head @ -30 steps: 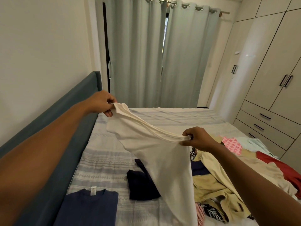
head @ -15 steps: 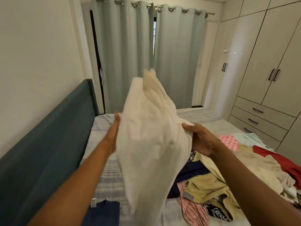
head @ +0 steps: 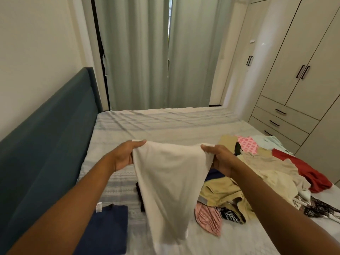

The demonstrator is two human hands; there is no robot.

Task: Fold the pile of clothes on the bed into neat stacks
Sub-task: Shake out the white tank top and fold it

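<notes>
A cream-white garment [head: 169, 183] hangs spread in front of me above the bed [head: 165, 124]. My left hand [head: 125, 157] grips its top left corner and my right hand [head: 219, 161] grips its top right corner, stretching the upper edge flat between them. The lower part droops toward the sheet. A folded navy shirt [head: 106, 230] lies flat at the near left. The unfolded pile [head: 257, 173] sprawls on the right: tan, beige, red, pink and patterned pieces. A dark garment [head: 140, 197] peeks out behind the white one.
A teal headboard [head: 46, 140] runs along the left side. Pale curtains [head: 156, 52] hang beyond the bed's far edge. A wardrobe with drawers [head: 294, 89] stands on the right. The far half of the striped sheet holds no clothes.
The white garment, bunched up high between my hands half a second ago, has come down and is now stretched wide. Both hands dropped lower and moved apart.
</notes>
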